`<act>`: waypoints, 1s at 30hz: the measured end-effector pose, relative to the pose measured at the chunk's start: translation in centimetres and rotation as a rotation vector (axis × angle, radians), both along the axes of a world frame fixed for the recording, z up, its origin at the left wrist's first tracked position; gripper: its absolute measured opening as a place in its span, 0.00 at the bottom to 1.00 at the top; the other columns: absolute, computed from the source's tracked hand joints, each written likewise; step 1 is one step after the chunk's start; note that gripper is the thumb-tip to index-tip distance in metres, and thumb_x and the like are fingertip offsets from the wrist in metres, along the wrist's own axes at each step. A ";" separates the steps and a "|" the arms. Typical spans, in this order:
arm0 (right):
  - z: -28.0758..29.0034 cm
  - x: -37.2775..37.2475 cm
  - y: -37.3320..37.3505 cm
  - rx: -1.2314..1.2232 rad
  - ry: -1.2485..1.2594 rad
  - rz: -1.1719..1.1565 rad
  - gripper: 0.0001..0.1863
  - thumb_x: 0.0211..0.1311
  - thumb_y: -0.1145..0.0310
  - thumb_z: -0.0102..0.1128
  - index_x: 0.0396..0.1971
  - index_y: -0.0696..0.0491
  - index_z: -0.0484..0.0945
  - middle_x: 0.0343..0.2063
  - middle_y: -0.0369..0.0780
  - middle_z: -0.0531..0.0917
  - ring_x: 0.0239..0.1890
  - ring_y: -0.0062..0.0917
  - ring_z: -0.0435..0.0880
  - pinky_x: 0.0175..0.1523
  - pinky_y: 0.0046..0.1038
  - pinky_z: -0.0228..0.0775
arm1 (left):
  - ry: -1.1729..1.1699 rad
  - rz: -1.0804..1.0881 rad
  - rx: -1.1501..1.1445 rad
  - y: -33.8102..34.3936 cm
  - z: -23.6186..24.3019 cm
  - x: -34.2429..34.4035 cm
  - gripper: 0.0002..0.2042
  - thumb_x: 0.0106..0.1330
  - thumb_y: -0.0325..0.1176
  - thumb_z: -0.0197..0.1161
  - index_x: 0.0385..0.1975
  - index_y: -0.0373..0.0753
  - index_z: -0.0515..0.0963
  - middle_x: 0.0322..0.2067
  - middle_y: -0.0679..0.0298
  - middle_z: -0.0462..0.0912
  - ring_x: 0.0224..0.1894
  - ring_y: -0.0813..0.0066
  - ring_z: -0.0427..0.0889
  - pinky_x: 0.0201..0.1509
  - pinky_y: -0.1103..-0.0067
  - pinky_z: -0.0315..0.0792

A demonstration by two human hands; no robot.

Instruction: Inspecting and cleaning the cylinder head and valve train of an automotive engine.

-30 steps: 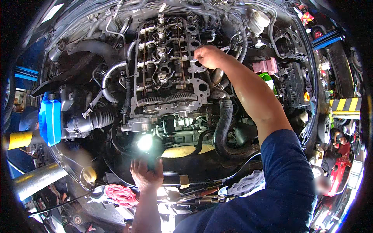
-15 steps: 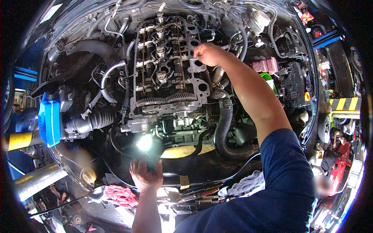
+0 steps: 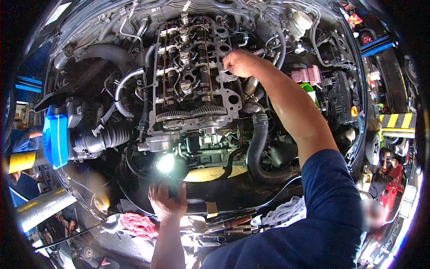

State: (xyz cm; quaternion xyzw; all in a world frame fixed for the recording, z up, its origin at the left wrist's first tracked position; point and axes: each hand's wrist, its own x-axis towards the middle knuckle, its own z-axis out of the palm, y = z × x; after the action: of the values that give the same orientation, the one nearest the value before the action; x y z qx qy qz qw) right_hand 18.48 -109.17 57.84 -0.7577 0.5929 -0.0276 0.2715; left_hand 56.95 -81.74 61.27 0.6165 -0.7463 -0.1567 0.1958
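My left hand (image 3: 167,201) is wrapped round a flashlight (image 3: 165,164) at the front of the engine bay. Its bright glare hides most of its body. Stretched across the bay, my right hand (image 3: 242,63) pinches at the right flange of the open cylinder head (image 3: 154,92). Something small and pale shows under its fingertips, too small and covered to name. Inside the head lie camshafts with two toothed gears (image 3: 209,111) at the near end. Round ports (image 3: 233,100) line the flange beside my right hand.
A thick black hose (image 3: 258,148) curves down right of the engine. At left stand a blue container (image 3: 55,140) and a ribbed intake duct (image 3: 105,138). Red cloth (image 3: 139,225), grey cloth (image 3: 284,211) and several tools lie along the front edge. Another person's arm (image 3: 30,138) shows at far left.
Both of my hands stay nearly in place. The view has shifted slightly, and another person's arm at the far left has come more into sight.
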 end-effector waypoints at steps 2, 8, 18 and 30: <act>0.2 0.1 0.7 0.015 0.019 0.072 0.11 0.50 0.76 0.60 0.35 0.54 0.83 0.34 0.42 0.86 0.39 0.34 0.84 0.44 0.35 0.74 | -0.002 -0.016 0.002 0.0 0.0 0.1 0.13 0.54 0.36 0.68 0.37 0.39 0.78 0.37 0.56 0.79 0.40 0.52 0.76 0.48 0.62 0.69; 0.7 -0.3 1.5 -0.011 0.078 0.166 0.11 0.50 0.74 0.61 0.36 0.52 0.83 0.35 0.41 0.85 0.39 0.35 0.84 0.45 0.36 0.75 | 0.055 -0.013 -0.031 0.1 0.0 0.0 0.14 0.54 0.36 0.68 0.38 0.38 0.77 0.37 0.56 0.79 0.41 0.52 0.76 0.48 0.62 0.69; 0.2 -0.9 1.6 0.032 0.057 0.086 0.11 0.52 0.76 0.60 0.37 0.51 0.84 0.36 0.42 0.85 0.41 0.34 0.84 0.46 0.35 0.74 | 0.009 0.000 -0.061 0.0 0.1 -0.2 0.13 0.53 0.35 0.69 0.36 0.38 0.77 0.34 0.56 0.78 0.37 0.52 0.75 0.45 0.62 0.70; 0.5 -0.8 1.3 -0.044 0.091 0.164 0.09 0.50 0.74 0.62 0.34 0.51 0.83 0.33 0.41 0.85 0.37 0.36 0.84 0.43 0.36 0.75 | 0.042 -0.005 -0.075 0.0 0.1 -0.2 0.13 0.53 0.36 0.68 0.36 0.39 0.77 0.35 0.57 0.79 0.38 0.52 0.76 0.45 0.62 0.70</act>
State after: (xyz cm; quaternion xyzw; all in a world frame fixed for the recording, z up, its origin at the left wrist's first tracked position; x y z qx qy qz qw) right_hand 17.70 -107.88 58.31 -0.8097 0.5400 0.0164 0.2289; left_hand 56.73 -81.76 61.35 0.6035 -0.7489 -0.1419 0.2342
